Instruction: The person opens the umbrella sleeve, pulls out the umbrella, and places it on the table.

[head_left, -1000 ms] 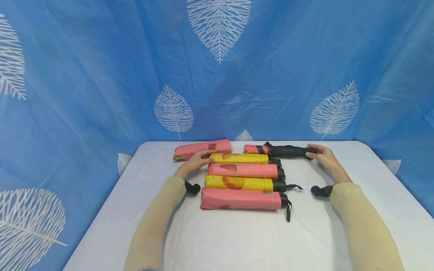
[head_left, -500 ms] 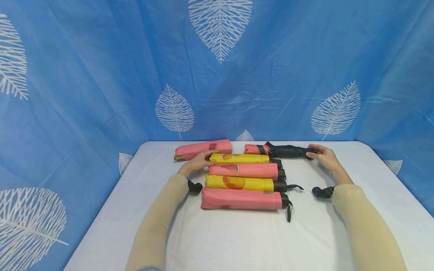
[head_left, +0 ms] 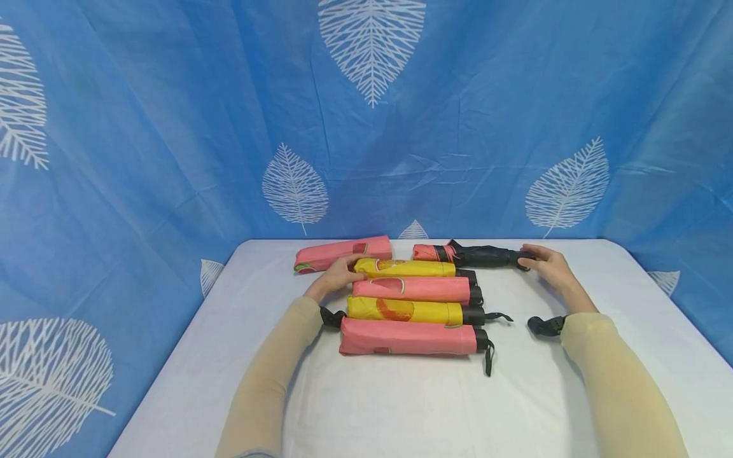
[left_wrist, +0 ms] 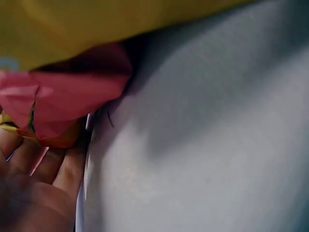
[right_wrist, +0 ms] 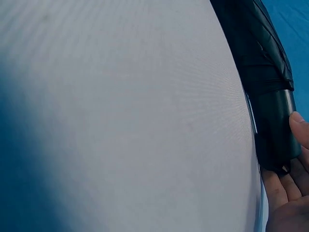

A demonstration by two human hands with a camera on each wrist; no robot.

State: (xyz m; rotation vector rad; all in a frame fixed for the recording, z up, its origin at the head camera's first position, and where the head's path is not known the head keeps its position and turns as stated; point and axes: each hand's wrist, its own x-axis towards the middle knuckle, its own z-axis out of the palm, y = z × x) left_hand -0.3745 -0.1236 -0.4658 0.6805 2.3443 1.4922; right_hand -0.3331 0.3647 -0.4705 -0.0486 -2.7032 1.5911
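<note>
My left hand (head_left: 338,278) is at the left end of the farthest yellow folding umbrella (head_left: 415,268), thumb on the near side and fingers on the far side. In the left wrist view, its fingers (left_wrist: 46,164) meet that umbrella's end below a pink umbrella (left_wrist: 72,96); the thumb is hidden. At the back right, my right hand (head_left: 550,267) holds the handle end of a black-and-pink folding umbrella (head_left: 487,256). The right wrist view shows the thumb on the black handle (right_wrist: 275,125) and fingers beyond its end.
Nearer me lie a pink umbrella (head_left: 424,289), a yellow umbrella (head_left: 420,310) and another pink umbrella (head_left: 406,337), side by side with handles to the right. One more pink umbrella (head_left: 338,253) lies behind my left hand. A blue leaf-patterned cloth (head_left: 458,127) hangs behind the white table (head_left: 424,407).
My left wrist and forearm have shifted slightly right and nearer, the hand staying at the yellow umbrella's end. The right hand and the umbrellas hold their places.
</note>
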